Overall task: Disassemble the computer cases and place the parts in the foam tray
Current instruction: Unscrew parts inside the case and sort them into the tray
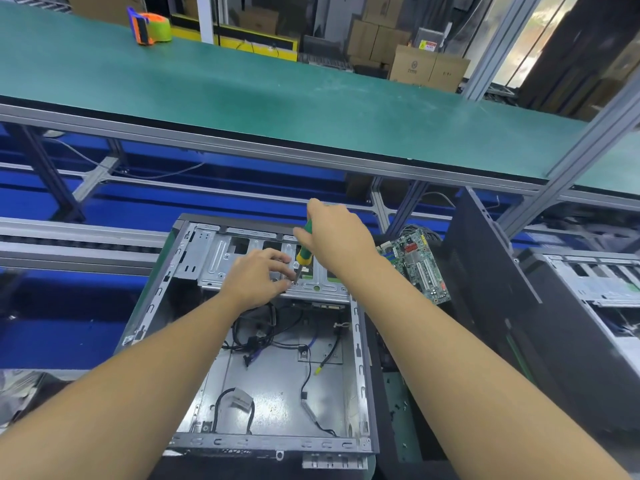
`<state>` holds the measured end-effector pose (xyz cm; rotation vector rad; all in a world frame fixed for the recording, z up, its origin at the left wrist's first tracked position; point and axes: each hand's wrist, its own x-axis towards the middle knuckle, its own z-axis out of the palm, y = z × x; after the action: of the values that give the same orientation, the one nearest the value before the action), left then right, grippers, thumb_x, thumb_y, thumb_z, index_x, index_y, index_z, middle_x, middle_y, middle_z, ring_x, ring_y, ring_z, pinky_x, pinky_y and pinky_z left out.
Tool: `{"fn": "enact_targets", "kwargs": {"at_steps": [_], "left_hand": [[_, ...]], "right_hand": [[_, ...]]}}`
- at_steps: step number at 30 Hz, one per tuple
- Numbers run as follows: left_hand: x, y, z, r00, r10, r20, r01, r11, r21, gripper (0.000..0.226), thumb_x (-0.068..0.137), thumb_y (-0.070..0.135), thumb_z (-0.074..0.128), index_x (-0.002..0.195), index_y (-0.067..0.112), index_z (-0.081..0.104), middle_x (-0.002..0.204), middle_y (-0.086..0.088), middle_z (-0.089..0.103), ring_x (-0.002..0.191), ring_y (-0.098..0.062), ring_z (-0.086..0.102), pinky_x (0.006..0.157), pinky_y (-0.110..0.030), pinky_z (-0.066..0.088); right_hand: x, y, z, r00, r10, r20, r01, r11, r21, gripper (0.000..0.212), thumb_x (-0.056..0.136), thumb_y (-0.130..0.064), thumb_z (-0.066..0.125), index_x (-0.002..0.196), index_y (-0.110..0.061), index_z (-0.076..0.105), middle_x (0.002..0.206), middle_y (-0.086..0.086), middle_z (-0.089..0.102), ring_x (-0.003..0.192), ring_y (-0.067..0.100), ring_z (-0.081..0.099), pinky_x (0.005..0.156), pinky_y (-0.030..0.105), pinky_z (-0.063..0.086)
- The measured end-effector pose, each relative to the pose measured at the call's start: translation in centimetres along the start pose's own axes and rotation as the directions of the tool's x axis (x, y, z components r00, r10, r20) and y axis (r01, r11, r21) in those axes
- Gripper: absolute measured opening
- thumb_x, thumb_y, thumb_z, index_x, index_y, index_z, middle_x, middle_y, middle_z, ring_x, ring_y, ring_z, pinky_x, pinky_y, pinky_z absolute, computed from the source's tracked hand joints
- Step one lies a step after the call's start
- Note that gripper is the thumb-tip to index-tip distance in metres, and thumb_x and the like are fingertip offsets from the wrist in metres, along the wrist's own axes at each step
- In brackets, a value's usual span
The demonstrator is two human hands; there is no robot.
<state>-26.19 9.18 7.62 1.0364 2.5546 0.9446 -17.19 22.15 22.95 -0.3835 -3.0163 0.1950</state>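
Directly ahead of the person, the open computer case (273, 393) lies on its side with its inside facing up, and both forearms reach over it to its far end. The right hand (336, 233) is curled around the top of a green and yellow screwdriver (304, 252), which stands nearly upright with its tip down on the front edge of the metal drive cage (214, 258). The left hand (256, 277) rests on the same cage just left of the tool. Its fingers are bent, and the thumb and forefinger tips come together right at the screwdriver's tip. Whether they pinch the shaft, a screw or nothing is too small to tell.

Below the hands, black cables (256, 337) lie loose across the case's bare metal floor. A green motherboard (415, 268) leans just beside the case's far right corner, close to the right wrist. A second opened case (595, 285) sits well apart at the right edge. Beyond the hands runs a green-topped bench (277, 91), with an orange and green tape dispenser (149, 27) near its far left end.
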Motion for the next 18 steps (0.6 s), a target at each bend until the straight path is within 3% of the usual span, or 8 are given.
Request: {"fn": "enact_targets", "kwargs": {"at_steps": [2,5,8,13,14,16,18], "left_hand": [[0.0,0.0,0.0,1.0,-0.004,0.001,0.004,1.0,-0.006,0.008,0.086,0.04,0.071,0.085,0.048,0.071,0.118,0.029,0.053,0.114,-0.005,0.045,0.104,-0.044,0.04],[0.0,0.1,0.0,1.0,-0.006,0.007,0.006,1.0,0.005,0.007,0.086,0.04,0.07,0.086,0.046,0.072,0.117,0.03,0.051,0.115,-0.005,0.044,0.105,-0.044,0.039],[0.0,0.1,0.0,1.0,-0.003,0.008,0.003,1.0,0.006,0.007,0.087,0.039,0.07,0.089,0.044,0.074,0.116,0.03,0.05,0.115,-0.005,0.044,0.105,-0.042,0.039],[-0.1,0.1,-0.1,1.0,0.005,0.008,-0.005,1.0,0.01,0.009,0.087,0.039,0.07,0.093,0.042,0.075,0.119,0.027,0.051,0.117,-0.007,0.044,0.105,-0.041,0.039],[0.0,0.1,-0.1,1.0,0.004,0.012,-0.004,1.0,0.01,0.009,0.087,0.039,0.07,0.094,0.042,0.075,0.121,0.026,0.053,0.118,-0.007,0.044,0.105,-0.041,0.039],[0.0,0.2,-0.2,1.0,0.005,0.021,-0.005,1.0,0.024,0.01,0.088,0.04,0.069,0.096,0.044,0.074,0.126,0.024,0.054,0.12,-0.008,0.044,0.106,-0.041,0.038],[0.0,0.2,-0.2,1.0,0.014,0.025,-0.015,0.999,0.039,0.011,0.089,0.04,0.067,0.097,0.045,0.074,0.128,0.023,0.054,0.12,-0.009,0.043,0.106,-0.042,0.037]], "right_hand": [[0.3,0.0,-0.3,0.999,-0.006,0.047,0.007,1.0,-0.022,0.033,0.1,-0.045,0.054,0.103,-0.014,0.041,0.09,0.006,0.05,0.076,0.028,0.05,0.06,0.035,0.042],[0.8,0.0,-0.7,0.986,-0.082,0.142,0.064,0.989,0.133,0.024,0.1,-0.034,0.058,0.104,-0.015,0.044,0.098,0.008,0.058,0.075,0.024,0.052,0.055,0.031,0.038],[1.0,0.3,-1.3,0.976,-0.116,0.185,0.086,0.983,0.163,0.018,0.099,-0.028,0.06,0.101,-0.018,0.046,0.091,0.002,0.057,0.07,0.017,0.049,0.053,0.028,0.034],[1.0,0.2,-2.3,0.905,-0.291,0.311,0.253,0.955,0.157,0.023,0.087,0.006,0.054,0.083,-0.017,0.053,0.09,-0.004,0.049,0.074,0.012,0.044,0.067,0.037,0.045],[1.1,0.2,-2.4,0.905,-0.279,0.321,0.243,0.959,0.149,0.021,0.088,0.002,0.054,0.088,-0.019,0.055,0.094,-0.003,0.05,0.077,0.015,0.047,0.071,0.039,0.048],[1.3,0.2,-2.4,0.919,-0.221,0.327,0.189,0.974,0.127,0.018,0.097,-0.025,0.057,0.115,-0.025,0.056,0.112,0.001,0.051,0.085,0.019,0.053,0.08,0.041,0.051],[1.2,0.2,-2.0,0.957,-0.114,0.265,0.094,0.992,0.087,0.048,0.101,-0.054,0.043,0.138,-0.025,0.042,0.118,0.004,0.051,0.09,0.025,0.058,0.079,0.043,0.051]]}}
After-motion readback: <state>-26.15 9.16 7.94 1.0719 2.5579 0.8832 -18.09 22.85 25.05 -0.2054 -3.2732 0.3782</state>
